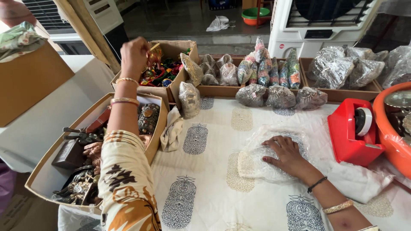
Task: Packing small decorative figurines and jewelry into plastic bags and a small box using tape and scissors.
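Note:
My left hand [134, 54] is raised over an open cardboard box of colourful trinkets [165, 72] and pinches a small golden ornament [154, 50] between its fingertips. My right hand [286, 155] lies flat, fingers spread, on a sheet of bubble wrap [261, 159] spread on the printed white tablecloth [205, 179]. Something pale shows under the wrap, but I cannot tell what it is.
A low cardboard box of dark metal pieces [81, 158] sits at the left. Bagged items [265, 95] and wooden trays [338, 92] line the back. A red tape dispenser [353, 130] and an orange tub [391, 132] stand at the right. A white cloth [172, 130] hangs beside the box.

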